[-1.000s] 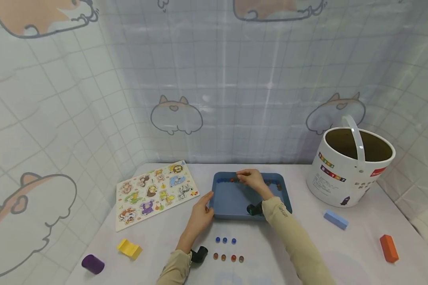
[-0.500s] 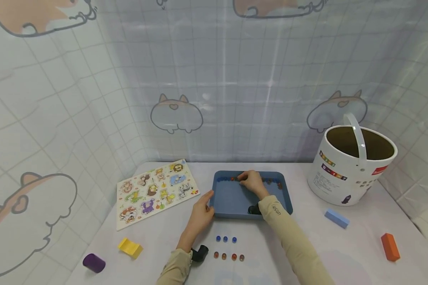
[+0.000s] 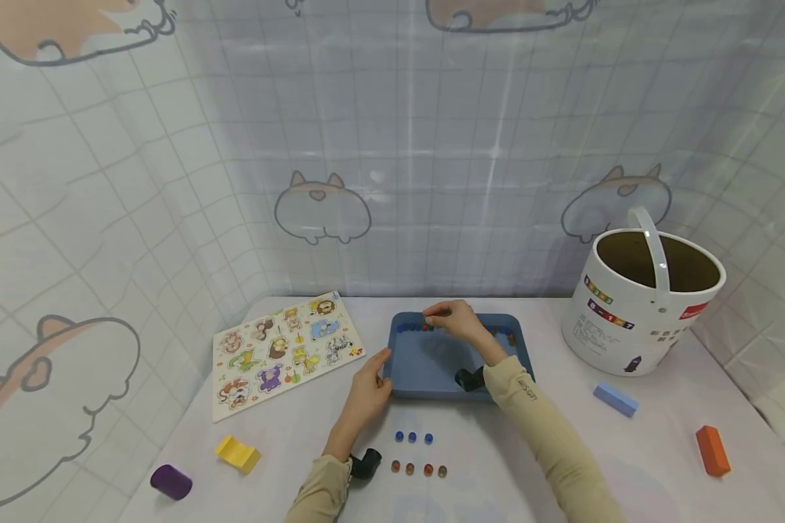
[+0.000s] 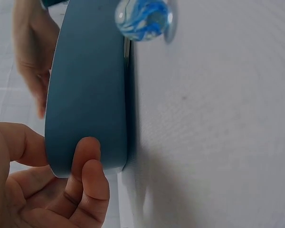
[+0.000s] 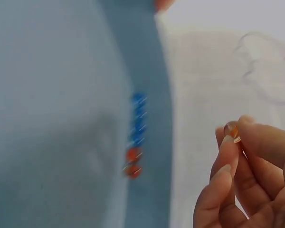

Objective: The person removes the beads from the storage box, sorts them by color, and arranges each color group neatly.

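My left hand (image 3: 368,383) grips the left corner of a blue tray (image 3: 425,367); in the left wrist view its thumb and fingers (image 4: 95,180) lie on either side of the wall. Over the tray's back edge, my right hand (image 3: 456,319) pinches an orange-and-clear glass marble (image 5: 232,131) between thumb and fingertips. Along that back wall runs a line of marbles: several blue ones (image 5: 138,116), then two orange ones (image 5: 133,155). Other marbles (image 3: 511,338) sit at the back right corner, and my right hand hides part of the line in the head view.
In front of the tray lie three blue marbles (image 3: 413,437) and a row of orange and brown ones (image 3: 428,470). An animal puzzle board (image 3: 281,356), yellow block (image 3: 238,455) and purple cylinder (image 3: 171,481) are left; a white bucket (image 3: 602,345), blue block (image 3: 616,399) and orange block (image 3: 713,451) are right.
My right hand has dipped slightly toward the tray's back row, then risen and shifted left over the back edge. The left hand stays at the tray's corner.
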A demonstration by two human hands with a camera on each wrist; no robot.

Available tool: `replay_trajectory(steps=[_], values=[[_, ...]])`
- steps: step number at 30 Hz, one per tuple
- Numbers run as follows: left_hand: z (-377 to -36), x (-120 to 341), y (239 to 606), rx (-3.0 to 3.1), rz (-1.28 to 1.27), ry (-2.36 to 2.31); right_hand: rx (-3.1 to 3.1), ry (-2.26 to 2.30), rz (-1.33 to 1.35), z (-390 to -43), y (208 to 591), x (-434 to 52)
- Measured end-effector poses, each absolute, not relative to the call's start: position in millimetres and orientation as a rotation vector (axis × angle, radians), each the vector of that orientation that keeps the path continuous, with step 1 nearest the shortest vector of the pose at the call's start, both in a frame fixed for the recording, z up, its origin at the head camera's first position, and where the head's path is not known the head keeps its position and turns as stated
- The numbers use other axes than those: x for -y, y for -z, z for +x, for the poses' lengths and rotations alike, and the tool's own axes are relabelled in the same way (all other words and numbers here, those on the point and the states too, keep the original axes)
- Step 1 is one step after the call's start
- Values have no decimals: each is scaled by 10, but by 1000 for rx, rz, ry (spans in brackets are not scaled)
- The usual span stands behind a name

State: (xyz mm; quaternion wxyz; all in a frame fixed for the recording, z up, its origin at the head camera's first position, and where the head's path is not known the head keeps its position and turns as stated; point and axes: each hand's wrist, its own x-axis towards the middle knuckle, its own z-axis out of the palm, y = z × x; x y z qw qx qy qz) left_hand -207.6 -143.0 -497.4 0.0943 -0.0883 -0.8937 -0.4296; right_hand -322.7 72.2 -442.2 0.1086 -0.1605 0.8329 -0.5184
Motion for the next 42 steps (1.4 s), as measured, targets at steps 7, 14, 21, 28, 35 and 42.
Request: replay_trajectory(steps=[7, 14, 21, 28, 35, 42], values=[[-2077, 1421, 4964, 2664, -241, 1283, -2263, 1692, -582, -2934, 4367, -790], [-2085, 1420, 4984, 2661, -236, 1300, -2190, 1735, -690, -2574, 4467, -857], [-2077, 1431, 4976, 2658, -248, 1304, -2131, 1697, -736, -2191, 4691, -953], [-2079, 1424, 4952, 2667, -240, 1304, -2030, 1662, -735, -1901, 4911, -1045], [-2096, 1417, 4959, 2676, -234, 1289, -1943, 1684, -741, -1676, 5044, -1199], [-2094, 1432, 4955, 2681, -226, 1287, -2023, 1623, -731, -1495, 5126, -1312]])
